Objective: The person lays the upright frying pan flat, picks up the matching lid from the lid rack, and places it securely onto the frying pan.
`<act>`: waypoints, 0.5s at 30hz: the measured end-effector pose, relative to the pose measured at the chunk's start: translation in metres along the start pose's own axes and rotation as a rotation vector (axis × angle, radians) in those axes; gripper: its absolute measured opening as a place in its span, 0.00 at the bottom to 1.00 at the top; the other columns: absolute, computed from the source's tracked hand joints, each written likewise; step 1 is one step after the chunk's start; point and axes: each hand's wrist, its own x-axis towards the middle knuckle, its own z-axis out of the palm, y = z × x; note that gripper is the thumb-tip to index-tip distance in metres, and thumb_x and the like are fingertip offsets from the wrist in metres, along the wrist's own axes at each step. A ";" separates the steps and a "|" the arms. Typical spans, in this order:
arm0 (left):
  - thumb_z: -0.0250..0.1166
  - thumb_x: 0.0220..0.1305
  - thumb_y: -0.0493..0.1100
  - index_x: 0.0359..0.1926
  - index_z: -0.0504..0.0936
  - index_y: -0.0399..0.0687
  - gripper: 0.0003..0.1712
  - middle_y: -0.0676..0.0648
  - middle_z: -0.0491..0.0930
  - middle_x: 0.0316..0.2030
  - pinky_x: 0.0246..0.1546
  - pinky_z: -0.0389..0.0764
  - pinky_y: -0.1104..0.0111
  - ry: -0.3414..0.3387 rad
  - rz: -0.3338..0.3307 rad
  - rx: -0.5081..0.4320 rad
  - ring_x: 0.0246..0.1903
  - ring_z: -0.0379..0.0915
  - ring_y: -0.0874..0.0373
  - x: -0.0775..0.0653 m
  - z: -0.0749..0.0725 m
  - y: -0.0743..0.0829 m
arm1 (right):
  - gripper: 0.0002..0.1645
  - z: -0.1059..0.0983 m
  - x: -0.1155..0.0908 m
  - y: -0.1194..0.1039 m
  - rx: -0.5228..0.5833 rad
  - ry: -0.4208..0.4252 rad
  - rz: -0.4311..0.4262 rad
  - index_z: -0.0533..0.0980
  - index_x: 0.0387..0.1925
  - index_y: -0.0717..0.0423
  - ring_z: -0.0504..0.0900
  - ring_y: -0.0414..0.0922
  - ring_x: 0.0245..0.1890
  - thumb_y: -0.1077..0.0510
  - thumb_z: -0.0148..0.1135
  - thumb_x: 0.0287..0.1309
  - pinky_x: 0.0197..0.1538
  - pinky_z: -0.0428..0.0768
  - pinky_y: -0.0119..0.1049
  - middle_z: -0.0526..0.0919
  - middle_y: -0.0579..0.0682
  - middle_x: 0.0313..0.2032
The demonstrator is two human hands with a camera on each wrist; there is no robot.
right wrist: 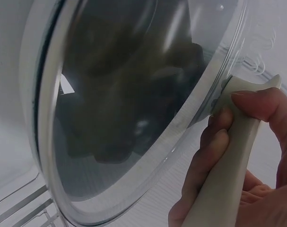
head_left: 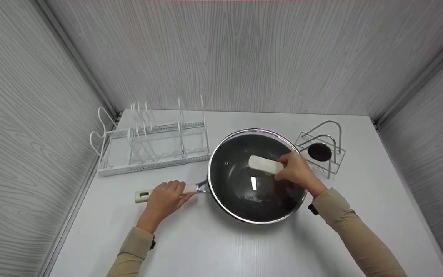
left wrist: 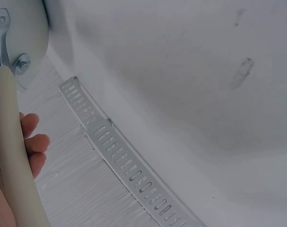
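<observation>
A wok-shaped frying pan (left wrist: 27, 42), pale outside, stands mid-table in the head view under a clear glass lid (head_left: 233, 184) with a shiny metal rim. My left hand (head_left: 165, 197) grips the pan's long cream handle (head_left: 142, 196), fingers wrapped round it. Over the lid, my right hand (head_left: 298, 169) holds the cream lid handle (head_left: 262, 164) between thumb and fingers. The right wrist view shows the thumb on one side of that handle (right wrist: 223, 175) and fingers curled on the other. The lid covers the pan's dark inside; the pan's underside is hidden.
Left of the pan, a white wire rack (head_left: 144, 168) with upright loops stands on the white table (head_left: 214, 254). Behind my right hand is a metal wire stand (head_left: 340, 134) with a dark oval piece (head_left: 320, 152). Grey wood-grain walls (head_left: 237, 57) enclose the back and sides.
</observation>
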 end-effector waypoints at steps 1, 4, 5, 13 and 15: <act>0.71 0.59 0.56 0.32 0.77 0.38 0.24 0.46 0.77 0.22 0.16 0.75 0.62 -0.005 -0.002 0.000 0.17 0.73 0.53 0.000 0.000 0.000 | 0.16 0.000 0.000 0.001 0.000 -0.001 0.001 0.85 0.27 0.62 0.68 0.41 0.20 0.68 0.69 0.24 0.23 0.68 0.33 0.73 0.43 0.18; 0.71 0.59 0.56 0.32 0.77 0.39 0.24 0.46 0.77 0.22 0.16 0.76 0.62 -0.009 -0.005 0.003 0.18 0.74 0.53 0.000 0.000 0.000 | 0.14 0.002 0.002 0.002 0.009 -0.008 -0.002 0.84 0.24 0.61 0.67 0.41 0.19 0.68 0.69 0.24 0.22 0.66 0.33 0.71 0.42 0.16; 0.71 0.59 0.56 0.32 0.77 0.39 0.24 0.46 0.77 0.22 0.16 0.76 0.62 -0.008 -0.006 0.003 0.18 0.73 0.53 0.000 0.000 0.000 | 0.13 0.002 0.003 0.002 0.012 -0.009 -0.005 0.83 0.23 0.61 0.67 0.41 0.19 0.68 0.69 0.24 0.22 0.66 0.33 0.71 0.42 0.16; 0.73 0.57 0.56 0.31 0.76 0.40 0.24 0.46 0.76 0.22 0.17 0.76 0.62 -0.001 -0.014 0.008 0.18 0.74 0.52 0.000 0.001 0.000 | 0.14 0.007 0.006 0.003 0.020 -0.026 0.016 0.83 0.24 0.63 0.67 0.41 0.20 0.68 0.69 0.24 0.23 0.66 0.33 0.72 0.44 0.17; 0.73 0.57 0.56 0.31 0.76 0.40 0.24 0.46 0.77 0.22 0.17 0.76 0.61 0.000 -0.015 0.004 0.18 0.74 0.52 -0.001 0.002 0.000 | 0.13 0.009 0.006 0.003 0.023 -0.030 0.022 0.82 0.24 0.64 0.67 0.41 0.20 0.68 0.69 0.25 0.23 0.66 0.32 0.71 0.44 0.17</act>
